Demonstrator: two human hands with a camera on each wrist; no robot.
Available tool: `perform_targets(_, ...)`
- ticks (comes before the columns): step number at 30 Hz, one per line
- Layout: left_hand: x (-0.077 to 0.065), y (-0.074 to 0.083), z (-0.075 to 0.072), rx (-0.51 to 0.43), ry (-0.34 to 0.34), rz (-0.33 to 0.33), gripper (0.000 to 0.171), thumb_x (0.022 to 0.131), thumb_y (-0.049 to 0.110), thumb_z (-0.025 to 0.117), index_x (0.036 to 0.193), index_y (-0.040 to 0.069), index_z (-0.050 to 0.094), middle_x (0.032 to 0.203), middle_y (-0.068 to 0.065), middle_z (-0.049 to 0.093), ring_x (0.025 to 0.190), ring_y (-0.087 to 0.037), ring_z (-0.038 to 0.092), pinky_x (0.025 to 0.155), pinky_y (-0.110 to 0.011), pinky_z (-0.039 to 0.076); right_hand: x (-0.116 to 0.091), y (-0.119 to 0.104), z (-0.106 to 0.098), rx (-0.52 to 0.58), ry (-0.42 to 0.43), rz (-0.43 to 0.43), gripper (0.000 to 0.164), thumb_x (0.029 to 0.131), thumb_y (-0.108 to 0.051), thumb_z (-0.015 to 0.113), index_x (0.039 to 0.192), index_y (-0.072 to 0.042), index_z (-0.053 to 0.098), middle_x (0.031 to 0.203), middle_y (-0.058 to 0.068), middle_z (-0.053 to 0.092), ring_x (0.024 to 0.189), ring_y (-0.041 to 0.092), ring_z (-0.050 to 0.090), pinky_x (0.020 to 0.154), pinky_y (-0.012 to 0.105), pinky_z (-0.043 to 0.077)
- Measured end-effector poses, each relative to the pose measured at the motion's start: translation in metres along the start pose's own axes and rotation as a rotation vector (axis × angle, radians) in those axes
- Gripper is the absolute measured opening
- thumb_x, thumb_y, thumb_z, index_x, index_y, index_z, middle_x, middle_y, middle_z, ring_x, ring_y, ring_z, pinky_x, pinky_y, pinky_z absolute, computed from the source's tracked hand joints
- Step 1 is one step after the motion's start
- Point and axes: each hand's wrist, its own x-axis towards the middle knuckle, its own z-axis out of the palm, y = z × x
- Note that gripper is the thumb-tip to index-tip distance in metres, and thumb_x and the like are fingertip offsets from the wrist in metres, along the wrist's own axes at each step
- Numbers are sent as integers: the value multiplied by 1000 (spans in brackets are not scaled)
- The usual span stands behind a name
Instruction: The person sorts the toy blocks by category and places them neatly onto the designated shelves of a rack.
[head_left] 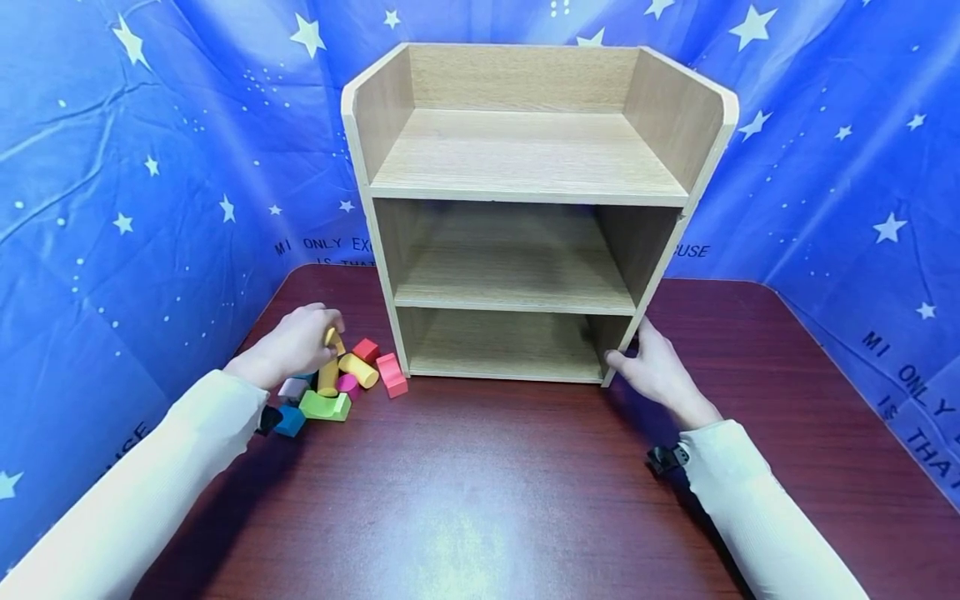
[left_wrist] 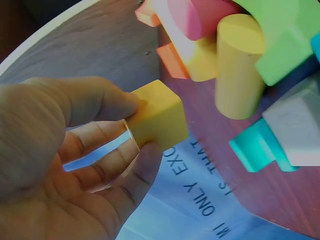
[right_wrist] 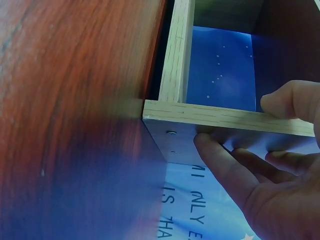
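Observation:
My left hand (head_left: 300, 337) pinches a small yellow block (left_wrist: 162, 117) between thumb and fingertips, above a loose pile of toy blocks at the shelf's left. Close below it in the head view are a yellow cylinder (head_left: 358, 371), a green block (head_left: 326, 407) with a curved notch, and a magenta piece (head_left: 348, 386). A wooden shelf (head_left: 517, 304) with two open compartments and a walled top stands upright on the table. My right hand (head_left: 656, 367) grips the lower front edge of its right side panel (right_wrist: 235, 117), thumb on the inner side, fingers along the outside.
Red blocks (head_left: 392, 375) lie right beside the shelf's left foot; a blue block (head_left: 289, 421) and a grey block (head_left: 293, 389) sit on the pile's near left. The dark red table (head_left: 465, 483) is enclosed by a blue starry cloth (head_left: 847, 167) behind and at both sides.

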Motion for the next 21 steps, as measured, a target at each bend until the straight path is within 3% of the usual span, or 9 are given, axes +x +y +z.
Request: perform_targets(21,-3,38,-9,37,68,175,27,72,0,73,98,-1,65,88,-12,58,84,-30,58,78,-46,51,-1,-1,0,10,2,-2,57,82,-13,63,133,-5,39,112,22,61,103,34,56,86,47,42)
